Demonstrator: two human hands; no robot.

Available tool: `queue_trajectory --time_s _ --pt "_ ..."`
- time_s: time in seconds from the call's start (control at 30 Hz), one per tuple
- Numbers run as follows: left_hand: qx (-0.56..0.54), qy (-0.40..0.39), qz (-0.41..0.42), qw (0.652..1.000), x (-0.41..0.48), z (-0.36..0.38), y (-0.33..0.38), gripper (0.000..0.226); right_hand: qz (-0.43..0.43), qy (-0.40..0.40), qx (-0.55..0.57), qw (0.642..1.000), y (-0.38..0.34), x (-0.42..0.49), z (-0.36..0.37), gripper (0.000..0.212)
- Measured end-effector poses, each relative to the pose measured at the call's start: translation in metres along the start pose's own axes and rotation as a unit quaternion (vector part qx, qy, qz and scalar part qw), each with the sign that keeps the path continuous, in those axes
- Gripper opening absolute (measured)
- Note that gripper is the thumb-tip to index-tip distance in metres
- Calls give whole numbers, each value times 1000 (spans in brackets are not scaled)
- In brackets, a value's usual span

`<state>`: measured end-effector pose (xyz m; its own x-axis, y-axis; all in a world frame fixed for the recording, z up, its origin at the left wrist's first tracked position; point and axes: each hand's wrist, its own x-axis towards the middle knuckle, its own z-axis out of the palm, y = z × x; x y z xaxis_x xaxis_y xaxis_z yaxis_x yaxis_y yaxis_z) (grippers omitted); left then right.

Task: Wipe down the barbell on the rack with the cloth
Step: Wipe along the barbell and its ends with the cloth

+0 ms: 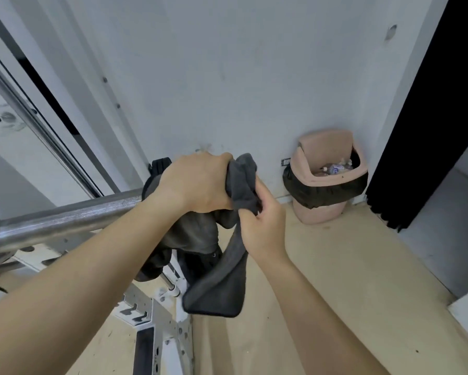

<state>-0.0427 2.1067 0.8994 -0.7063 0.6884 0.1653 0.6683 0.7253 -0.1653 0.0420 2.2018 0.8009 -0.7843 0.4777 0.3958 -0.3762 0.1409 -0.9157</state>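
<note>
- Pale wall [227, 77] behind, tan floor [322, 266] below, a pink bin [327, 185] in the corner.
- Left hand [197, 182] clamped the grey cloth [238, 239] over the barbell [65, 220] end — fingers wrapped tight.
- Right hand [262, 226] pinched the cloth's hanging tail.
- Barbell lay on the rack [159, 320], long axis running from lower left up toward the wall.
- Judging by this, the end was being wiped — the bare shaft looked left to do.
</note>
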Motion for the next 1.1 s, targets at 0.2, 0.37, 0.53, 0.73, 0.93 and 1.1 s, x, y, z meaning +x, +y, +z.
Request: queue_trajectory --time_s 0.2,0.37,0.53,0.73,0.93,1.1 --pt "-9 -11 -7 1000 1 -3 -2 53 0 -21 2 1000 4 -2 -17 60" --pt "-5 -13 -11 1000 1 -2 -3 59 -4 -15 -23 1000 2 4 -5 54" --pt "-24 -31 -15 999 1 -4 -2 50 -16 -7 -144 989 -6 0 -23 46" --pt "15 16 -7 1000 -3 1 -4 50 15 -13 -65 998 -14 -3 -3 64" --pt "28 43 3 999 -7 4 -4 48 -7 19 -207 978 -19 -3 -21 58" --pt "59 117 4 991 -21 12 -16 45 -106 -58 -274 954 -26 -12 9 71"
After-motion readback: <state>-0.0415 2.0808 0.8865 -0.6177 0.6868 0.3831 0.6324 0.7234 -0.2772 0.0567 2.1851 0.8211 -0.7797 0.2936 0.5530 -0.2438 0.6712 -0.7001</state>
